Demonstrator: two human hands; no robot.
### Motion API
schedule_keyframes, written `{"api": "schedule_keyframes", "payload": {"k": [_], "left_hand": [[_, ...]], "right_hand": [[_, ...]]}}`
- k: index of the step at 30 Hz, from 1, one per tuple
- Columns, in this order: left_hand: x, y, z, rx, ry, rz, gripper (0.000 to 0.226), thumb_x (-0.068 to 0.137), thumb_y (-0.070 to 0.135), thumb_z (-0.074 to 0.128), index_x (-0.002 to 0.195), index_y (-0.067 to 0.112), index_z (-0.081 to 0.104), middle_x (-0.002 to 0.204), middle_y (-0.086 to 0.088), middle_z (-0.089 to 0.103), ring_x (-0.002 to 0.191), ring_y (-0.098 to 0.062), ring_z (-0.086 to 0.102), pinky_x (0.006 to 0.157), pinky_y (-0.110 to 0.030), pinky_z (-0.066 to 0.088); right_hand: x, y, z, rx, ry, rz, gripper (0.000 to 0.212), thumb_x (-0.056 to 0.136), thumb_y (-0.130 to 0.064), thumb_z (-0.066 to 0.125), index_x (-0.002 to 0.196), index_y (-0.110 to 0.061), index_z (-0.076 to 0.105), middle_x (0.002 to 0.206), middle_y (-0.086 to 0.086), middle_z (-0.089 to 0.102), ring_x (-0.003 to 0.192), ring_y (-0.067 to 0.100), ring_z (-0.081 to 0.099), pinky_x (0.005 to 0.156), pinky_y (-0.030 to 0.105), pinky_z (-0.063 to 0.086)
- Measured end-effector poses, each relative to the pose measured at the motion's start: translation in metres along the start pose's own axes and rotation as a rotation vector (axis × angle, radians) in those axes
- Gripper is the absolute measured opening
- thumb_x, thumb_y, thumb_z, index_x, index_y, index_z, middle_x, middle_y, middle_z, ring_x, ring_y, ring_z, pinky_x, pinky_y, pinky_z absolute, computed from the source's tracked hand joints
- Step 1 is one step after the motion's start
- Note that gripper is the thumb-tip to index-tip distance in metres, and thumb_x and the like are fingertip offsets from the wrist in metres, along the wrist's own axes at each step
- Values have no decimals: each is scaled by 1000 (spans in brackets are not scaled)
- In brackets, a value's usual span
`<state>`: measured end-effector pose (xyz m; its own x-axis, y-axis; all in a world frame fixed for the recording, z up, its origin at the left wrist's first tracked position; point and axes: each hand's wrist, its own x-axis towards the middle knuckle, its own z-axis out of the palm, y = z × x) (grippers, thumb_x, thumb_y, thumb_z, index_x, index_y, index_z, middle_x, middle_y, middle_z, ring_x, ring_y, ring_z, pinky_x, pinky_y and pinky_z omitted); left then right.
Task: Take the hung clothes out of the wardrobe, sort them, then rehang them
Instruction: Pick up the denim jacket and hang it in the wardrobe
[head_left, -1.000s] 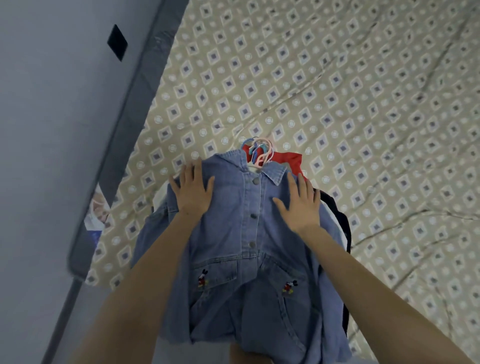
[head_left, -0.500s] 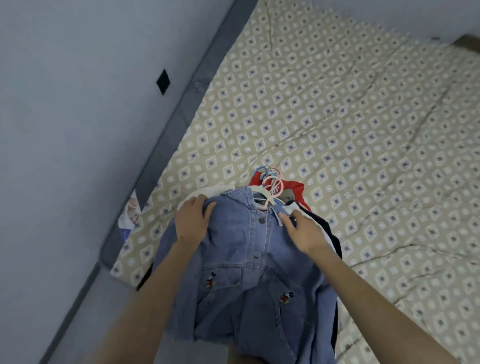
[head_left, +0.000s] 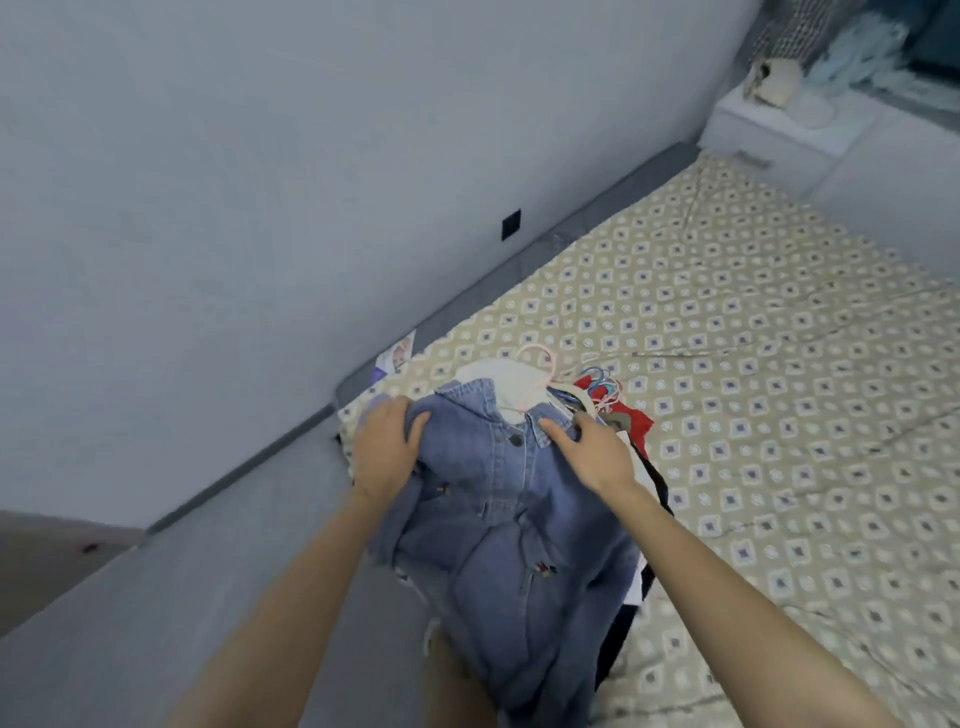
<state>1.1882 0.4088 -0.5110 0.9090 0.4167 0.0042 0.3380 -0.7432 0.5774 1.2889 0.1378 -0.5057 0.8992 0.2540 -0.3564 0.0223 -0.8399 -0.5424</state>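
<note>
Fingers of my left hand (head_left: 387, 448) curled round the shoulder of the denim jacket (head_left: 498, 525), right hand (head_left: 593, 453) gripping beside its collar, jacket atop the clothes pile (head_left: 638, 422) on the patterned bed (head_left: 779, 415), hangers (head_left: 602, 387) just beyond.

We count two: left hand (head_left: 387, 447), right hand (head_left: 592, 452). One denim jacket (head_left: 498, 519), one red garment (head_left: 636, 422) at its two o'clock, one white garment (head_left: 496, 378) at twelve.

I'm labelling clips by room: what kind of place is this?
Most likely a bedroom: a bed against the wall, a pile of clothes on hangers lying on it, a nightstand beyond.
</note>
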Motion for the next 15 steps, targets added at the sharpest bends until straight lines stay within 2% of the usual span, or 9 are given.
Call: {"api": "schedule_keyframes", "payload": {"k": [2,5,9,11,13,15], "left_hand": [[-46,-5,-15,35,36,-45,45,98,55,35,93,15,55,92,-8,60,85,-31,57,75,-49,48],[-103,-12,-41,-33,108,-195,31,96,50,51,86,21,49,91,-8,62,88,-32,59,77,-45,48],[-168,-39,-77,-26,193,-417,37,95,50,56,105,15,64,109,-9,69,102,-32,62,87,-40,48],[-203,-53,-98,-34,250,-469,31,95,52,55,88,22,60,97,-8,69,93,-33,63,79,-39,47],[-240,-66,-118,-32,315,-530,39,95,54,54,70,26,44,79,-3,62,82,-32,62,71,-38,45],[-279,-78,-135,-12,382,-590,46,95,55,53,66,23,35,70,0,55,74,-32,59,66,-40,45]], "right_hand": [[-20,-10,2,14,-28,-63,54,91,-64,48,72,-15,38,65,2,51,66,26,52,56,36,31],[-47,-34,8,-19,-90,-174,54,90,-65,50,71,-16,37,65,1,51,68,26,50,53,34,29],[-83,-85,23,-102,-182,-344,53,90,-64,52,71,-16,36,65,2,51,64,22,48,51,30,27],[-101,-112,35,-141,-215,-431,54,89,-65,52,71,-17,37,64,0,50,63,22,48,53,31,29],[-121,-139,49,-159,-256,-505,54,88,-65,55,70,-17,38,62,-1,49,62,21,48,55,33,31],[-142,-164,65,-191,-306,-591,55,85,-66,57,67,-17,39,61,0,50,61,21,48,57,36,34]]}}
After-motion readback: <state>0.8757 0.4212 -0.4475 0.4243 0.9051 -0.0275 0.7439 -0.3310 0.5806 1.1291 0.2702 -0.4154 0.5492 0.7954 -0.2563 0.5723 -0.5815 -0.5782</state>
